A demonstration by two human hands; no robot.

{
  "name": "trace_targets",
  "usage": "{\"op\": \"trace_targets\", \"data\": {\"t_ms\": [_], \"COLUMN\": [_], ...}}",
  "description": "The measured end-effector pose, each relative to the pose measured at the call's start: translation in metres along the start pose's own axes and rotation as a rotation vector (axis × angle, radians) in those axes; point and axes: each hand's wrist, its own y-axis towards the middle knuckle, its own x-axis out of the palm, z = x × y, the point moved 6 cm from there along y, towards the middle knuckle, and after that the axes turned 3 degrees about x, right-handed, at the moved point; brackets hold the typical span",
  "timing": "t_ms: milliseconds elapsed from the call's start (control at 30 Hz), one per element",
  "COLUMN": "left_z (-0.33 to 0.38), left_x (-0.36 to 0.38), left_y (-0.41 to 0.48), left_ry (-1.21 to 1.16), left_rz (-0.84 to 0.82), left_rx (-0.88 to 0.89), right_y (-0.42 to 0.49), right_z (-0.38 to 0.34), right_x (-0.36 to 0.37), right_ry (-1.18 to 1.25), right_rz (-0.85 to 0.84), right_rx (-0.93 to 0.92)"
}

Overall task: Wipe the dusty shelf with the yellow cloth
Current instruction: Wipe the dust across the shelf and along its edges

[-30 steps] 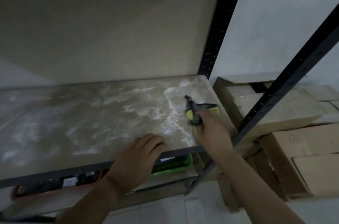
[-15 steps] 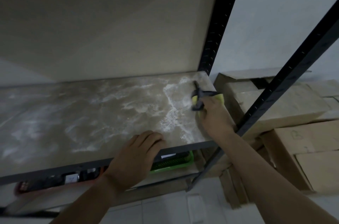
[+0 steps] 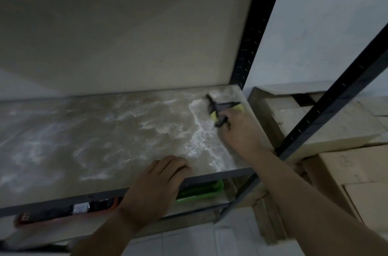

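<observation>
Dust streaks cover the shelf (image 3: pixel 105 136), thickest in a white ridge toward its right end. Left hand (image 3: pixel 156 188) lies flat on the shelf's front edge, fingers together, holding nothing. Right hand (image 3: pixel 237 132), at the shelf's back right corner, has its grip clamped on the yellow cloth (image 3: pixel 215 116).

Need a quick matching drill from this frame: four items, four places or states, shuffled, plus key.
Items:
1. left hand
2. right hand
3. green basket
4. cardboard boxes

Places or states:
A. on the level below the dusty shelf
B. stacked to the right, outside the rack
C. resting on the shelf's front edge
D. at the far right corner, holding the yellow cloth

Pairs: 1-C, 2-D, 3-A, 4-B
</observation>
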Motion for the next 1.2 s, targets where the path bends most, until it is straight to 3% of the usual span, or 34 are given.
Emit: {"op": "trace_targets", "data": {"t_ms": [67,167,233,367,600,667,767,933,1033,1200], "left_z": [0.001,0.001,0.002,0.0,-0.001,-0.002,-0.001,0.0,0.003,-0.001], "left_x": [-0.002,-0.004,-0.005,-0.005,-0.004,-0.003,-0.004,-0.011,-0.012,-0.01], "left_y": [0.001,0.001,0.002,0.004,0.003,0.003,0.005,0.006,0.01,0.007], "left_ry": [0.004,0.023,0.035,0.022,0.061,0.088,0.089,0.101,0.091,0.06], "left_rz": [0.021,0.012,-0.002,-0.014,0.005,-0.005,-0.013,-0.021,-0.017,-0.005], "left_rx": [0.003,0.02,0.015,-0.004,0.016,0.019,0.013,0.009,-0.003,0.009], "right_y": [-0.003,0.022,0.048,0.087,0.087,0.068,0.045,0.073,0.085,0.091], "right_z": [-0.001,0.013,0.023,0.04,0.022,-0.002,-0.024,0.016,0.04,0.043], "right_x": [-0.003,-0.013,-0.017,-0.002,0.006,0.018,0.024,-0.024,-0.016,0.008], "right_ry": [-0.017,0.189,0.153,0.033,-0.059,-0.026,0.247,0.285,0.21,-0.153], "right_rz": [0.026,0.13,0.167,0.047,0.041,-0.051,-0.153,0.185,0.22,0.129], "right_rx": [0.037,0.191,0.234,0.283,0.282,0.182,0.144,0.215,0.353,0.359]}}
